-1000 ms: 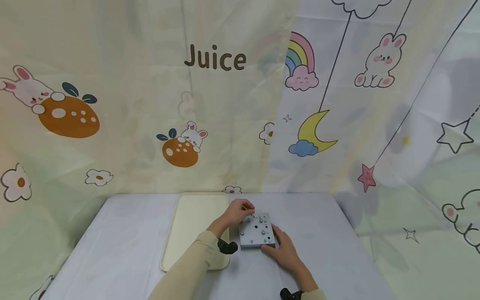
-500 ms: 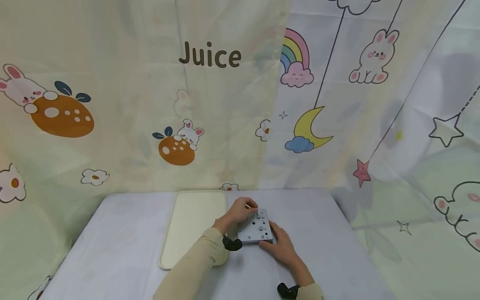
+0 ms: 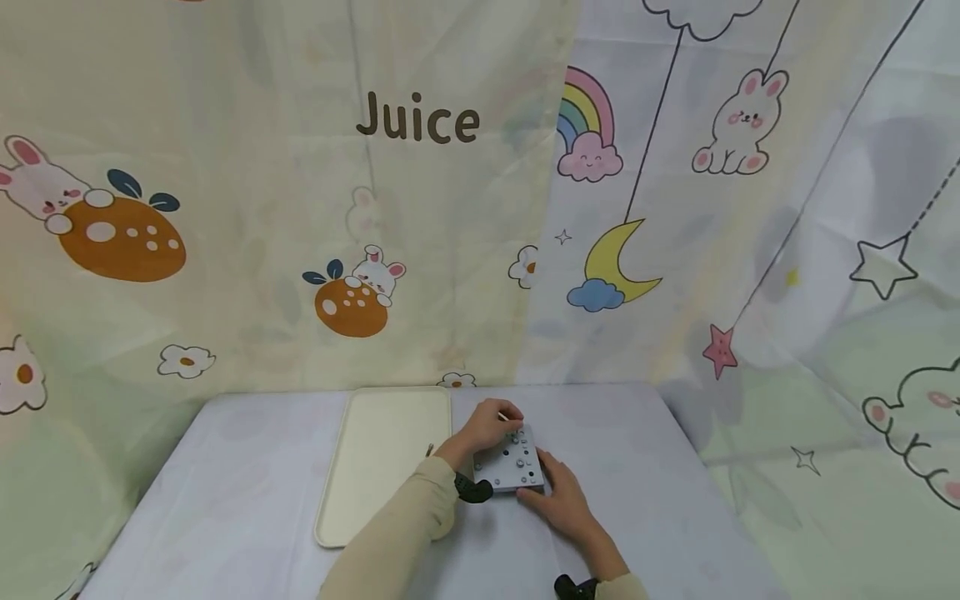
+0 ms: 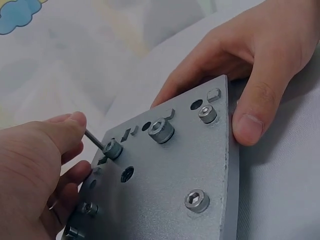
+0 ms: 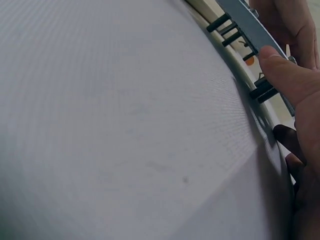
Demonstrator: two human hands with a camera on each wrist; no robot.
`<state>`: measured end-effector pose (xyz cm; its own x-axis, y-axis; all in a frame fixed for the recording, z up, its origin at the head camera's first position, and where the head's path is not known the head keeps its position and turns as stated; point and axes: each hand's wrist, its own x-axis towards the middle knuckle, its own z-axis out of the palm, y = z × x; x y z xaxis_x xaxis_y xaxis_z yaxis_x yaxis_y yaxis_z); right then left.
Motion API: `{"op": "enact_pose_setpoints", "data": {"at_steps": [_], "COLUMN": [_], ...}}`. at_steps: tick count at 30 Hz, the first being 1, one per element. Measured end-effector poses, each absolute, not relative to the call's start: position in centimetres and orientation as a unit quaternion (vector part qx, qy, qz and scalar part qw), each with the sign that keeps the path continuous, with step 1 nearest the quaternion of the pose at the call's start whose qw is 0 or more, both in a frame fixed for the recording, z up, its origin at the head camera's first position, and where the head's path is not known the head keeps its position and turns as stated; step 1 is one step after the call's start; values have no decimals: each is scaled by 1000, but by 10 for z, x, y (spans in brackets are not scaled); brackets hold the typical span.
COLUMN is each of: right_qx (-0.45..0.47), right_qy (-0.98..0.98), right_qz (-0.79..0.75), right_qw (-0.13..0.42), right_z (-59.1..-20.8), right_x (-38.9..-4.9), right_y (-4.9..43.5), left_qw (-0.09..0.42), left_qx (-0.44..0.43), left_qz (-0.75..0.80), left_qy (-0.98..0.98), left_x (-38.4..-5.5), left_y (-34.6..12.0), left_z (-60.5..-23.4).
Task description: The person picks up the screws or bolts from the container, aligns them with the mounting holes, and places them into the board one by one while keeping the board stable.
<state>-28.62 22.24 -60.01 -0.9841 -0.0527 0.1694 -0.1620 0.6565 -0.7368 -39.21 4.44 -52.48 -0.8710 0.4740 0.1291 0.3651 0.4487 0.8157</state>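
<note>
A grey metal plate [image 4: 155,195] carries several socket-head bolts, some dark holes and small raised pieces. My left hand [image 3: 489,425] pinches a thin hex key [image 4: 94,140] between thumb and fingers. Its tip meets the head of a bolt [image 4: 113,149] near the plate's far edge. My right hand [image 3: 561,497] grips the plate's right side, with the thumb [image 4: 250,127] on the near edge and the fingers behind. In the right wrist view, threaded bolt shanks [image 5: 265,92] stick out below the plate, whose left part is hidden by my left hand in the head view.
A cream tray [image 3: 375,467] lies left of the plate, partly under my left forearm. White cloth [image 3: 637,467] covers the table. A printed curtain [image 3: 465,208] hangs along the table's back edge. Black wrist cameras [image 3: 474,489] sit on both wrists.
My left hand has shifted slightly right over the plate, covering more of its upper left with the hex key still pinched. The right hand keeps its grip. The head view has moved slightly.
</note>
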Motion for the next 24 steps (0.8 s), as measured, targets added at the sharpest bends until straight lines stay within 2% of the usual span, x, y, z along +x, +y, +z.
{"op": "enact_pose_setpoints", "data": {"at_steps": [11,24], "right_qx": [64,65], "right_qy": [-907,-912], "right_qz": [413,400], "right_qw": [56,59], "right_z": [-598,-600], "right_x": [-288,-287], "right_y": [222,226], "left_qw": [70,57], "left_qx": [243,245], "left_qz": [458,459], "left_qy": [852,852], "left_x": [-395,-395], "left_y": [49,56], "left_z": [-526,-532]}}
